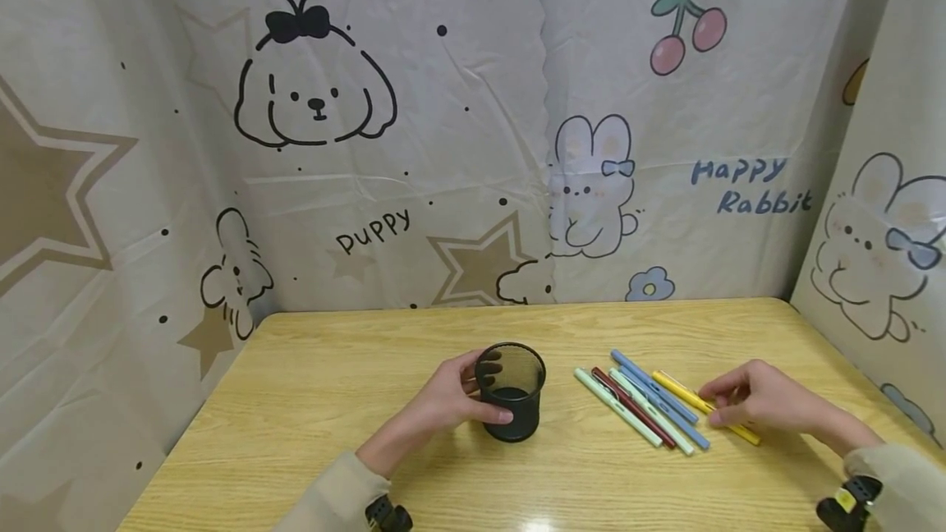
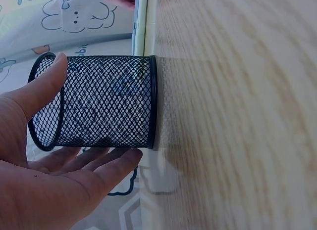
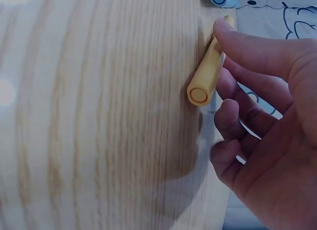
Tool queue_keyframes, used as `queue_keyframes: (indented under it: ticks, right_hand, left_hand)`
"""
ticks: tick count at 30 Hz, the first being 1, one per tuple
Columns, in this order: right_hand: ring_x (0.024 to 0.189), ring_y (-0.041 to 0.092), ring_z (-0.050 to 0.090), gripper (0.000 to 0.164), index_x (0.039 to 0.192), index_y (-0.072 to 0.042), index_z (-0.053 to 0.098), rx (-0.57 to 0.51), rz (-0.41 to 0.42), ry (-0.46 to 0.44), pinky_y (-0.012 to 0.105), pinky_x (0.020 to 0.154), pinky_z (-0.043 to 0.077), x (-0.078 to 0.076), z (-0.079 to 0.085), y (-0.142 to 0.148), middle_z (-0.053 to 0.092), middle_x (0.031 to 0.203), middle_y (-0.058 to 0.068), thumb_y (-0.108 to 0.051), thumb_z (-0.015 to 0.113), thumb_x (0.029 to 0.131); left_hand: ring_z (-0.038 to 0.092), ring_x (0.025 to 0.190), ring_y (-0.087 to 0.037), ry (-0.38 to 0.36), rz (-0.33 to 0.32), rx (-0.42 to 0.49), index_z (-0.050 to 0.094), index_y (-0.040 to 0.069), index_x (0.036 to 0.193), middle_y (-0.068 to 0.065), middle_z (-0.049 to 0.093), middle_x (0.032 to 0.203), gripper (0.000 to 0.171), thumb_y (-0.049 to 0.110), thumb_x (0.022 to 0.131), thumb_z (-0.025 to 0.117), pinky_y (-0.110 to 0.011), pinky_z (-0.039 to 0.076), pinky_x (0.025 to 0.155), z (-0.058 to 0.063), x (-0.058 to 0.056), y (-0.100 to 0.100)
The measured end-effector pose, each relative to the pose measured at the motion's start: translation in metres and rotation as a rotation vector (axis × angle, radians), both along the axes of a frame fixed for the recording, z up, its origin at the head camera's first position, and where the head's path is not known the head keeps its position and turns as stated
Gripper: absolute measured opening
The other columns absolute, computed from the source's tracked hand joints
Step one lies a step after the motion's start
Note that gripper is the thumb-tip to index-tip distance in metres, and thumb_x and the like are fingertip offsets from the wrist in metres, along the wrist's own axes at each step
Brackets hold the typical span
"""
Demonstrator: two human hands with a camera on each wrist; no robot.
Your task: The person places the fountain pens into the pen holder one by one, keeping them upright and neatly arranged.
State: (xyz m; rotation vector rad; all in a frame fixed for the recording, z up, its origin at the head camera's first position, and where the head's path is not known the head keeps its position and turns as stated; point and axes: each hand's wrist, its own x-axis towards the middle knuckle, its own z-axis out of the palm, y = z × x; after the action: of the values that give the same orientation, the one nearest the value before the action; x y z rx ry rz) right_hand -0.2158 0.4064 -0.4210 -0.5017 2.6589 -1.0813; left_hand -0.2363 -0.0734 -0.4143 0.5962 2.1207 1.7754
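A black mesh pen holder (image 1: pixel 516 421) stands upright on the table. My left hand (image 1: pixel 446 399) holds it from the left, the thumb across its near side and the other fingers behind it. In the left wrist view, the mesh wall of the holder (image 2: pixel 106 101) lies between thumb and fingers. Over to the right, my right hand (image 1: pixel 776 402) pinches a yellow pen (image 1: pixel 674 385) between thumb and forefinger. The right wrist view shows the yellow pen's round end (image 3: pixel 199 95) close to the tabletop, the other fingers loosely bent beside it.
Several pens lie side by side left of the yellow one: a dark red pen (image 1: pixel 636 410), pale green pens and blue pens (image 1: pixel 668 405). The wooden table (image 1: pixel 332 401) backs onto a printed cloth (image 1: pixel 458 146), which also hangs at both sides.
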Motion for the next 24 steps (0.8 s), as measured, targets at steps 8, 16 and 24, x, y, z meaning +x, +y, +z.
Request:
queue_keyframes:
  ticks: [8, 16, 24]
  right_hand:
    - [0.075, 0.007, 0.056, 0.042, 0.115, 0.011, 0.075, -0.023, -0.029, -0.004, 0.023, 0.065, 0.049, -0.0018, -0.0051, -0.0005, 0.068, 0.086, 0.005, -0.015, 0.089, 0.085]
    - [0.075, 0.008, 0.057, 0.041, 0.113, 0.009, 0.077, -0.006, -0.069, 0.0, 0.024, 0.064, 0.049, -0.0015, -0.0044, -0.0019, 0.07, 0.087, 0.005, -0.016, 0.09, 0.084]
    - [0.075, 0.009, 0.057, 0.039, 0.109, 0.007, 0.078, 0.034, -0.084, 0.012, 0.024, 0.064, 0.05, -0.0017, -0.0034, -0.0042, 0.071, 0.087, 0.003, -0.018, 0.092, 0.082]
  left_hand:
    - [0.055, 0.136, -0.043, -0.014, 0.002, 0.009, 0.047, 0.0, 0.155, -0.022, 0.055, 0.148, 0.088, -0.003, 0.078, 0.091, -0.046, 0.046, 0.112, -0.001, 0.0001, 0.0004]
    - [0.055, 0.136, -0.041, -0.013, -0.001, -0.002, 0.048, 0.001, 0.155, -0.021, 0.056, 0.149, 0.089, -0.004, 0.078, 0.091, -0.046, 0.046, 0.112, -0.0016, -0.0022, -0.0001]
    - [0.056, 0.135, -0.041, -0.026, -0.011, 0.024, 0.049, 0.0, 0.154, -0.02, 0.056, 0.148, 0.087, -0.006, 0.078, 0.09, -0.045, 0.046, 0.113, -0.0026, -0.0038, 0.0012]
